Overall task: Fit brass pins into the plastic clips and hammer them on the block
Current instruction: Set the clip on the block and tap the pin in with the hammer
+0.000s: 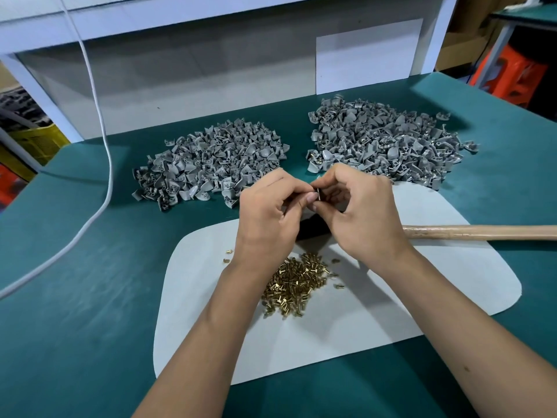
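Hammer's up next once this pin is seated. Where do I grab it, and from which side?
Grip the wooden handle with the right hand, coming from the right and above. It lies flat across the white mat, its shaft bare and running off to the right, while the dark head sits hidden under both hands.

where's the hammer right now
In the head view, its wooden handle lies on the right of the table, over the white mat's far edge; the right hand hides the head end.
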### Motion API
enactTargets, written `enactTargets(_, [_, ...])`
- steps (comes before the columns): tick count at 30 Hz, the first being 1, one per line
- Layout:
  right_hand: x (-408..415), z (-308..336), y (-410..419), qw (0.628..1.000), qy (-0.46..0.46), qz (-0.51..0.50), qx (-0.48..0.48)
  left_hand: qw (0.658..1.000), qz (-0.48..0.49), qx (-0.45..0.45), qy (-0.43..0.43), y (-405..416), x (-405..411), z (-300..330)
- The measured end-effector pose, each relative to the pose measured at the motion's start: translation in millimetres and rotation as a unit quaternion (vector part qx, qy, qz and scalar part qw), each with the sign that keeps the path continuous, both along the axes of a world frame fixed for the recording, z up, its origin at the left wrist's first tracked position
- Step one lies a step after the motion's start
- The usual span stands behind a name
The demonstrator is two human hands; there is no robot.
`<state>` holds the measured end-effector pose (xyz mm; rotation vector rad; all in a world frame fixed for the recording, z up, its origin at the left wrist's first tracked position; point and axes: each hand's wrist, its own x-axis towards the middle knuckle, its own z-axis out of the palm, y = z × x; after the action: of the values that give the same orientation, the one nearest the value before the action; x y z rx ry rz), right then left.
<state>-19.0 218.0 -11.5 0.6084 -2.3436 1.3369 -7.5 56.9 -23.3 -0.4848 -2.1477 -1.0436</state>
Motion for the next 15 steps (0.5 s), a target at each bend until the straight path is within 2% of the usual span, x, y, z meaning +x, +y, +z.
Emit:
enactTargets(3, [-2.1, 4.6, 2.3, 0.999, -0.036, 0.005, -0.023, 0.997, -0.017, 0.069, -0.036, 0.5, -2.1, 0.5])
enactTargets(6, [-5.2, 9.3, 5.9, 0.995, -0.075, 0.006, -0.06, 0.965, -0.072, 0.211, -0.136, -1.6, -1.8, 2.6])
enactTargets(8, [-6.1, 12.8, 9.4, 0.992, -0.106, 0.033, -0.058, 0.95, -0.097, 0.243, -0.167, -3.0, -1.3, 3.4])
enactTargets(11, [-9.7, 19.2, 24.9, 0.99, -0.13, 0.056, 0.021, 0.966, -0.032, 0.193, -0.169, -4.6, -2.7, 2.7])
enactTargets(13, [-16.6, 27.2, 46.6, 0.98, -0.116, 0.014, 0.159, 0.98, 0.039, 0.093, -0.17, -8.4, -4.2, 1.5])
enactTargets(15, [-23.5, 34.9, 74.7, 0.939, -0.137, -0.01, 0.315, 0.981, 0.068, 0.031, -0.179, -11.6, -5.1, 0.3])
